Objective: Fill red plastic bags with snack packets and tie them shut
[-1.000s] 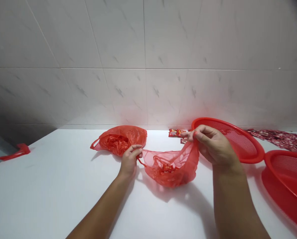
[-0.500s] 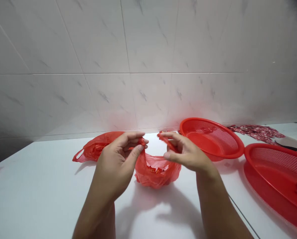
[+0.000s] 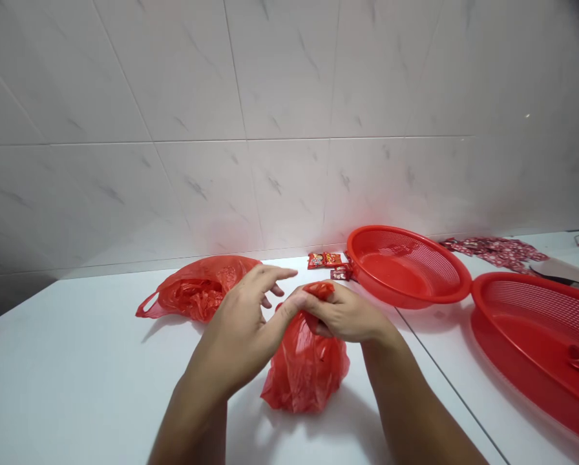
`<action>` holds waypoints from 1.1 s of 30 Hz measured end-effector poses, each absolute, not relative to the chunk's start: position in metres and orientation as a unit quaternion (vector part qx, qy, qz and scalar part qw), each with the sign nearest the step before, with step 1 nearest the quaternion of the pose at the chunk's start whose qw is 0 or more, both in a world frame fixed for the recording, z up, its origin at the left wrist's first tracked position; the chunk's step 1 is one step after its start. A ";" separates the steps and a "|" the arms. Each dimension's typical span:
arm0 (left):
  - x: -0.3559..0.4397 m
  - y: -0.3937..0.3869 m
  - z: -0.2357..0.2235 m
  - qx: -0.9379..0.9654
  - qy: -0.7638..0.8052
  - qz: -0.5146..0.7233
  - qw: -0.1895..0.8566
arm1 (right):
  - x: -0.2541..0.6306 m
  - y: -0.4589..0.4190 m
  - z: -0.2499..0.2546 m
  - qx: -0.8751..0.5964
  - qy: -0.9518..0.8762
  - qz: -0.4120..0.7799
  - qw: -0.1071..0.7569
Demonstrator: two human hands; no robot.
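My right hand (image 3: 342, 314) is closed around the twisted neck of a red plastic bag (image 3: 304, 368), which stands on the white table (image 3: 76, 349) with its lower part bulging. Its contents are hidden by the crumpled plastic. My left hand (image 3: 243, 329) is just left of the neck, fingers spread and holding nothing, its thumb reaching toward my right hand. Behind it, a second red plastic bag (image 3: 197, 289) lies on its side, with dark red contents showing through and one handle looped out to the left.
Small red sachets (image 3: 326, 260) lie against the tiled wall (image 3: 289, 77). To the right sit a round red mesh basket (image 3: 406, 266) and a larger red mesh basket (image 3: 532, 316). Beyond them lies a spread of red packets (image 3: 493, 252).
The bag's open handles are now gathered and twisted into a neck in my right hand. My hands have moved closer together, and the bag stands taller and narrower.
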State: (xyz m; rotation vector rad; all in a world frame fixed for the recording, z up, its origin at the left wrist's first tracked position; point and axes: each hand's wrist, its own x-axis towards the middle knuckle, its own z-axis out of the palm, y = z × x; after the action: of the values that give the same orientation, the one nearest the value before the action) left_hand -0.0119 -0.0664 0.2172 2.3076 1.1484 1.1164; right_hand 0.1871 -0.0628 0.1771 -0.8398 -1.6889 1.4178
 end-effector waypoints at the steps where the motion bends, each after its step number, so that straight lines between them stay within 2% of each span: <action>1: -0.013 -0.064 0.217 0.815 0.403 0.377 0.179 | 0.190 -0.063 0.179 -0.328 -0.654 0.555 0.395; 5: -0.013 -0.058 0.215 0.810 0.405 0.360 0.226 | 0.196 -0.064 0.182 -0.343 -0.641 0.564 0.391; 12: -0.009 -0.058 0.212 0.762 0.450 0.417 0.206 | 0.189 -0.064 0.179 -0.344 -0.613 0.569 0.427; 17: -0.010 -0.067 0.217 0.755 0.472 0.408 0.203 | 0.197 -0.060 0.178 -0.355 -0.590 0.551 0.471; 23: -0.006 -0.062 0.212 0.799 0.375 0.366 0.294 | 0.214 -0.062 0.179 -0.286 -0.631 0.559 0.456; 27: 0.002 -0.048 0.200 0.821 0.322 0.272 0.386 | 0.223 -0.065 0.183 -0.263 -0.663 0.552 0.432; 30: 0.007 -0.043 0.196 0.816 0.324 0.247 0.409 | 0.229 -0.069 0.186 -0.252 -0.713 0.494 0.428; 33: 0.007 -0.043 0.197 0.807 0.307 0.255 0.435 | 0.231 -0.071 0.188 -0.304 -0.747 0.363 0.467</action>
State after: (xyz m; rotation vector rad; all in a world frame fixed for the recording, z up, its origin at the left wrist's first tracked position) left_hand 0.0071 -0.0434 0.1969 2.0085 0.7651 0.6339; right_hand 0.2311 -0.0710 0.1876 -0.7449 -1.8334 0.8911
